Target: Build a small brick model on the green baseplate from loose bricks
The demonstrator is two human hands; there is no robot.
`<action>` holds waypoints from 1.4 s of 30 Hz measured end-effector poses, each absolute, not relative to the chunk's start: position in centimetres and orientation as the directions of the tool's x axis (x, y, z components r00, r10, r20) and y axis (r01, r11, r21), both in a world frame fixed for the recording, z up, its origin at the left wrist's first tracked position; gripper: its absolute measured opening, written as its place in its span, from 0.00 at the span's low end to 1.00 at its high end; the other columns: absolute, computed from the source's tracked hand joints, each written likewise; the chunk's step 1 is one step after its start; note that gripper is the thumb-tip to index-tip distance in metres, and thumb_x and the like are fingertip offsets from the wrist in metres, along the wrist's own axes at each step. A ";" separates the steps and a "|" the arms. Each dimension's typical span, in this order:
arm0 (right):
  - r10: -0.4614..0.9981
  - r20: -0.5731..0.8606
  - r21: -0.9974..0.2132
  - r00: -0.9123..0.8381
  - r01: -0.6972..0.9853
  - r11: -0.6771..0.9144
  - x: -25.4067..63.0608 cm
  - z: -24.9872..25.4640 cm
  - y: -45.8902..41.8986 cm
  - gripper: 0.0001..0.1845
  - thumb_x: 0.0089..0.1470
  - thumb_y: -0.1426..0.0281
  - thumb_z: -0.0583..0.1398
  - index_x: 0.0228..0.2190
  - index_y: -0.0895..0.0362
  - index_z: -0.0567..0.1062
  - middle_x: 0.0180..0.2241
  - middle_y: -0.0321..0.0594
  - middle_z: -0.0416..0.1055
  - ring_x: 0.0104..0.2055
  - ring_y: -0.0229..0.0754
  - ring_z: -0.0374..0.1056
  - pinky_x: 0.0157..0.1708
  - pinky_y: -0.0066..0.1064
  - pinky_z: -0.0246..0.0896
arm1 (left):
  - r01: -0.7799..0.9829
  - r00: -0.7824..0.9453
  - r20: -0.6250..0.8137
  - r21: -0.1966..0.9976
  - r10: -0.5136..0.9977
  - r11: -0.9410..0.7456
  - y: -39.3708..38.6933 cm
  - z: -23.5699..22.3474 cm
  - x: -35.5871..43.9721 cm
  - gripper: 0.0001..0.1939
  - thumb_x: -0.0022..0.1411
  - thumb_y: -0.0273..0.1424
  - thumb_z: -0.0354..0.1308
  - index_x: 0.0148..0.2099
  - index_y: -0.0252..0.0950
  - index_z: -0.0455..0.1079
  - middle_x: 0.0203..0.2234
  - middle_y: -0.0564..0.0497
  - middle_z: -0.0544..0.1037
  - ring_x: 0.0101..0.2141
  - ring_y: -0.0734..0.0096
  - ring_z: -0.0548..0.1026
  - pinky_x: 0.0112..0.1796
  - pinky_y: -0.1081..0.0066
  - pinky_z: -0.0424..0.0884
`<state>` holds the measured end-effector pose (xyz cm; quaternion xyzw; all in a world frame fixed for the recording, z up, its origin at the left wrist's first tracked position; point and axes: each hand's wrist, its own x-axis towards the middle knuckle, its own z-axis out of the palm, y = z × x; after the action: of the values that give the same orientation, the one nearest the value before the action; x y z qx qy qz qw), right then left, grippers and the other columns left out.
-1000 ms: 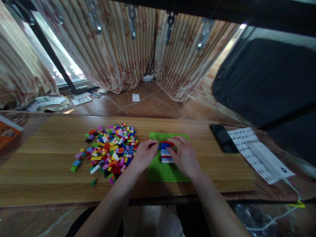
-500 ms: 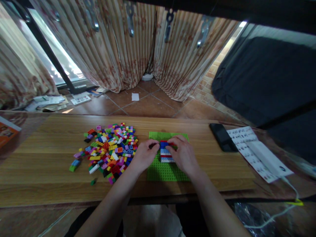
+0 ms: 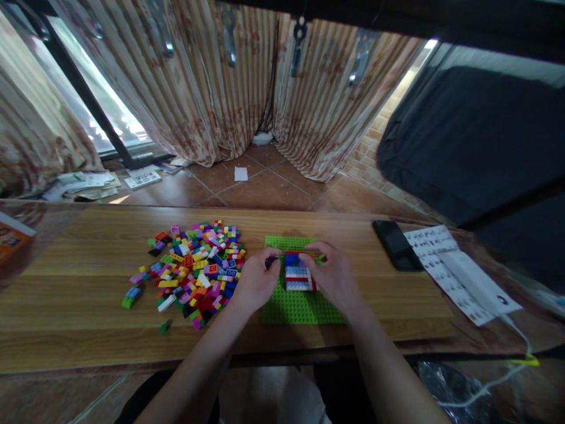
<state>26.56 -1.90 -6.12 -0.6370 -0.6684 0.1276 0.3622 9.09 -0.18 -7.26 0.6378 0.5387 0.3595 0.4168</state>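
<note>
A green studded baseplate (image 3: 293, 309) lies on the table in front of me. On it stands a flat brick build (image 3: 298, 281) with blue bricks at its back left and white and red rows nearer me. My left hand (image 3: 258, 282) is just left of the build, thumb and forefinger pinched on a small dark brick (image 3: 269, 262). My right hand (image 3: 334, 277) bends over the build's right side. Its thumb rests on the blue bricks and its forefinger reaches the back edge, with a gap between them. The hand covers part of the build's right side.
Left of the baseplate spreads a pile of loose coloured bricks (image 3: 198, 268), with a small green brick (image 3: 165, 326) nearer me. A black phone (image 3: 397, 245) and a printed sheet (image 3: 461, 277) lie at the right of the wooden table (image 3: 88, 335).
My right hand has shifted slightly right and its fingers have spread a little, uncovering more of the build's right side. The left hand keeps its pinch on the dark brick.
</note>
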 end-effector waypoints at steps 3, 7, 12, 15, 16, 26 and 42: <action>0.934 0.331 -0.669 0.136 0.732 0.131 27.0 -6.5 -1.5 0.12 0.56 0.62 0.59 0.36 0.56 0.78 0.38 0.46 0.75 0.43 0.48 0.70 0.46 0.42 0.63 | 0.408 0.166 -0.004 0.910 0.986 -0.065 0.0 -7.3 9.2 0.17 0.58 0.21 0.49 0.45 0.33 0.76 0.39 0.45 0.81 0.39 0.64 0.77 0.47 0.65 0.70; 0.952 0.283 -0.694 0.120 0.711 0.117 27.0 -7.4 -1.0 0.14 0.57 0.62 0.57 0.38 0.56 0.78 0.40 0.46 0.76 0.46 0.49 0.70 0.49 0.44 0.62 | 0.462 0.148 -0.034 0.886 0.988 -0.039 0.4 -7.1 9.5 0.18 0.59 0.21 0.47 0.42 0.33 0.77 0.34 0.48 0.81 0.35 0.66 0.77 0.42 0.68 0.71; 0.966 0.236 -0.722 0.102 0.684 0.104 26.7 -8.2 -0.5 0.14 0.55 0.64 0.59 0.39 0.57 0.79 0.41 0.47 0.77 0.46 0.49 0.70 0.50 0.44 0.62 | 0.505 0.122 -0.009 0.862 0.993 -0.054 0.8 -7.3 9.9 0.15 0.64 0.33 0.51 0.38 0.34 0.79 0.32 0.48 0.82 0.34 0.65 0.77 0.37 0.70 0.69; 0.971 0.218 -0.731 0.096 0.675 0.098 26.5 -8.2 -0.4 0.12 0.54 0.65 0.59 0.38 0.55 0.79 0.41 0.45 0.77 0.46 0.49 0.71 0.49 0.44 0.62 | 0.505 0.111 -0.022 0.862 0.994 -0.037 0.9 -7.4 10.3 0.14 0.63 0.35 0.53 0.39 0.35 0.79 0.35 0.47 0.82 0.35 0.65 0.78 0.38 0.69 0.69; 0.972 0.213 -0.736 0.097 0.670 0.094 26.4 -8.2 -0.4 0.11 0.54 0.65 0.59 0.37 0.55 0.80 0.40 0.45 0.78 0.45 0.48 0.71 0.49 0.44 0.63 | 0.508 0.107 -0.031 0.861 0.994 -0.028 0.9 -7.3 10.4 0.14 0.63 0.35 0.54 0.39 0.35 0.79 0.35 0.47 0.83 0.36 0.65 0.78 0.38 0.69 0.69; 0.981 0.116 -0.802 0.155 0.598 0.000 25.7 -8.1 -0.4 0.09 0.53 0.66 0.60 0.31 0.54 0.81 0.33 0.40 0.79 0.35 0.42 0.72 0.38 0.35 0.65 | 0.527 0.073 -0.038 0.850 0.997 -0.006 0.9 -6.7 11.0 0.11 0.61 0.32 0.57 0.36 0.35 0.80 0.31 0.48 0.83 0.32 0.67 0.78 0.35 0.71 0.69; 0.977 0.077 -0.942 0.198 0.336 0.006 26.9 -8.4 0.0 0.12 0.49 0.61 0.63 0.33 0.54 0.81 0.37 0.40 0.80 0.40 0.44 0.74 0.43 0.37 0.67 | 0.449 0.132 0.031 0.889 0.991 -0.087 1.0 -7.5 10.2 0.15 0.62 0.36 0.53 0.35 0.34 0.78 0.31 0.48 0.82 0.33 0.66 0.78 0.37 0.69 0.69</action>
<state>26.90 0.02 -8.44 -0.6161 -0.5327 0.3427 0.4682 10.22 0.98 -7.53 0.6473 0.5561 0.3531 0.3835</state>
